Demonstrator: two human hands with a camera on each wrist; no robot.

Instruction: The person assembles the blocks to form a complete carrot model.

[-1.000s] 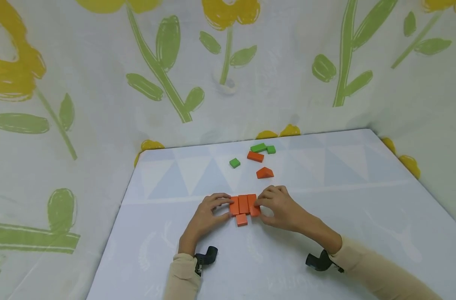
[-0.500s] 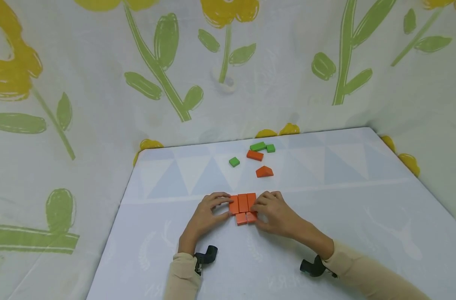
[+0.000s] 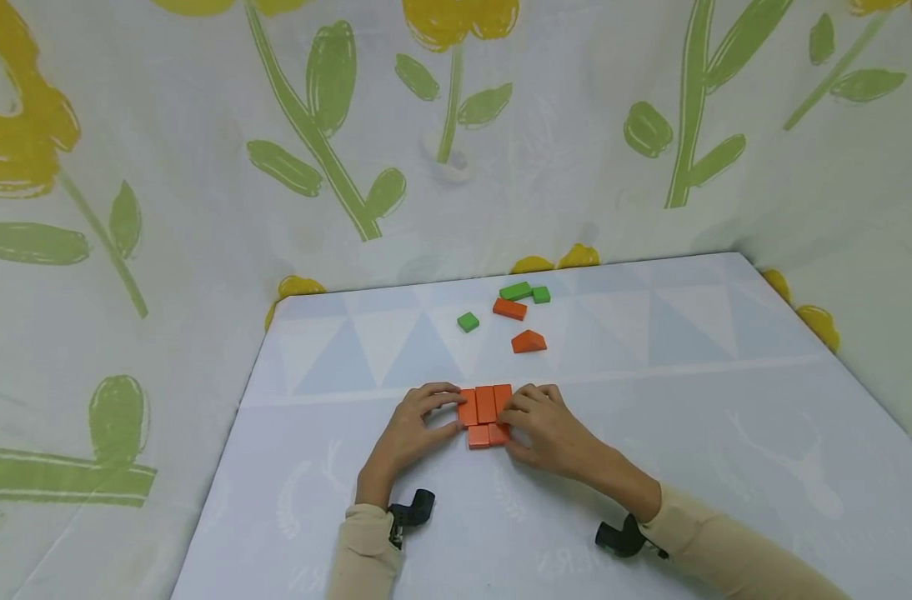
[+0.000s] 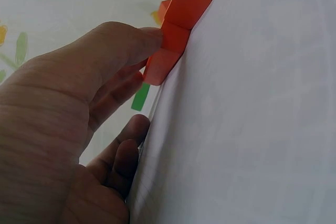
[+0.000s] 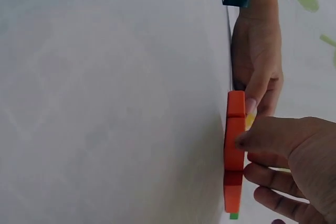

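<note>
In the head view, three upright-lying orange rectangular blocks (image 3: pixel 486 404) form a row. Below them two small orange blocks (image 3: pixel 478 437) lie side by side, touching. My left hand (image 3: pixel 414 429) holds the left rectangular block (image 3: pixel 467 407) between its thumb and fingers at that block's ends. On the other side, my right hand (image 3: pixel 557 429) pinches the small right-hand block (image 3: pixel 497 434), partly covering it and the rectangle above. The left wrist view shows the left thumb against an orange block (image 4: pixel 176 38). From the right wrist, the right thumb touches the orange row (image 5: pixel 234 142).
Farther back lie an orange roof-shaped block (image 3: pixel 528 342), an orange rectangular block (image 3: pixel 510 309), a long green block (image 3: pixel 515 291) and two small green blocks (image 3: pixel 468 322). The pale table (image 3: pixel 613 417) ends at a flower-patterned curtain (image 3: pixel 546 167).
My right hand has moved down and left, bringing the small block from the right rectangle to beside the other small block. That neighbour has shifted slightly left. My left hand has stayed in place.
</note>
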